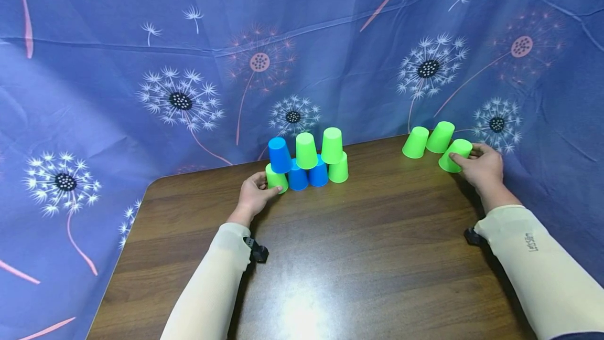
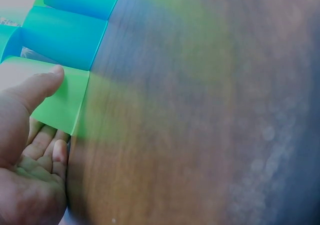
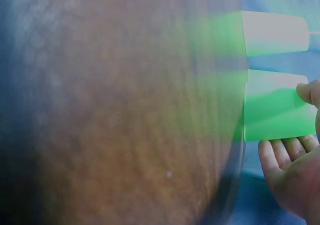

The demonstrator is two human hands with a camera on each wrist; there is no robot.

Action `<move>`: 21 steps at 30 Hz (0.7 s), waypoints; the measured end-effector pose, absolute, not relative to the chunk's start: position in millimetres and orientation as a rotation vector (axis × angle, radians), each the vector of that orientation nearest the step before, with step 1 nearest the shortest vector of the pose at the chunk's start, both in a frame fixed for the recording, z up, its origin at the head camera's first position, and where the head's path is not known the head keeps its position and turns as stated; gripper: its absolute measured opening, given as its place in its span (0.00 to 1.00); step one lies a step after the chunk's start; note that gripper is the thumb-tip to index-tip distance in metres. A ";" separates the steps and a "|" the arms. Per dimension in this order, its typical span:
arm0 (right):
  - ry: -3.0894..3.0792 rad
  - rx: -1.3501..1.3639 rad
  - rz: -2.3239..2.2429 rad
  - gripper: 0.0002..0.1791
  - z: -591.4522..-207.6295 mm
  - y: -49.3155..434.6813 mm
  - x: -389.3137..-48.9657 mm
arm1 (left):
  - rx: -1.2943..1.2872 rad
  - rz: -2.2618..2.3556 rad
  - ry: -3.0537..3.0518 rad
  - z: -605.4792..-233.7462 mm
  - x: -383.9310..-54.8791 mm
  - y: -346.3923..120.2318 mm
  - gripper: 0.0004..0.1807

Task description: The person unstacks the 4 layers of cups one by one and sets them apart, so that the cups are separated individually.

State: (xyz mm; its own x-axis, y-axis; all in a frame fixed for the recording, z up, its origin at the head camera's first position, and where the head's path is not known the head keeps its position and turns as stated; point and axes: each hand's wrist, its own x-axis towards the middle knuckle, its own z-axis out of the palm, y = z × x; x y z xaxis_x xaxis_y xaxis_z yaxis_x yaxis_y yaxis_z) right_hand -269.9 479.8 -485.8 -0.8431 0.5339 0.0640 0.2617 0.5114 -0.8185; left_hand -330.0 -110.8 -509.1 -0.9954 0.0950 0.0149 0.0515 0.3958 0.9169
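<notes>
Upside-down plastic cups stand in a two-level stack toward the table's back edge. My left hand (image 1: 253,196) holds the green cup (image 1: 275,179) at the left end of the lower row, thumb on its near face and fingers around the far side. A blue cup (image 1: 280,156) rests above it, with two green cups (image 1: 306,151) further right on the upper level. Two blue cups (image 1: 298,176) and a green cup (image 1: 338,168) continue the lower row. At the right, my right hand (image 1: 483,168) grips a green cup (image 1: 455,156) between thumb and fingers.
Two more upside-down green cups (image 1: 416,142) stand left of and behind the one in my right hand. A blue dandelion-print cloth (image 1: 354,77) hangs behind the brown wooden table (image 1: 368,235) and along its sides. Each wrist carries a small black camera (image 1: 257,250).
</notes>
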 end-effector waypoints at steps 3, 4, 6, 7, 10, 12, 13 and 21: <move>-2.448 -0.658 1.240 0.45 -486.6 480.3 -270.5 | 0.139 1.703 2.590 -510.0 -330.4 -111.3 0.32; -2.451 -0.660 1.237 0.46 -486.8 480.5 -270.6 | 0.140 1.703 2.590 -510.1 -330.5 -111.4 0.32; -2.456 -0.669 1.240 0.47 -486.7 480.6 -270.6 | 0.139 1.707 2.590 -510.5 -330.5 -111.4 0.32; -2.459 -0.674 1.244 0.47 -486.7 480.6 -270.5 | 0.139 1.708 2.590 -510.6 -330.5 -111.3 0.32; -2.474 -0.681 1.250 0.49 -486.2 480.4 -269.6 | 0.138 1.705 2.590 -510.9 -330.3 -111.3 0.32; -2.486 -0.670 1.254 0.50 -485.6 479.5 -268.8 | 0.139 1.701 2.589 -511.3 -330.3 -111.5 0.33; -2.494 -0.665 1.251 0.51 -485.0 479.0 -268.4 | 0.140 1.700 2.588 -511.5 -330.4 -111.6 0.33; -2.499 -0.594 1.143 0.52 -473.2 472.0 -270.5 | 0.134 1.698 2.592 -513.0 -331.5 -111.3 0.32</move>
State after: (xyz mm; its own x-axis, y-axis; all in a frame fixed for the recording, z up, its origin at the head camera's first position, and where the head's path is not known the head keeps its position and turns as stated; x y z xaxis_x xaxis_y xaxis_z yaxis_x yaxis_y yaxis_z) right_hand -270.5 472.0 -473.2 -0.8591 0.4974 0.1207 0.2341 0.5915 -0.7716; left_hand -331.5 -111.3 -513.0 -0.9954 0.0945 0.0138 0.0504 0.3971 0.9164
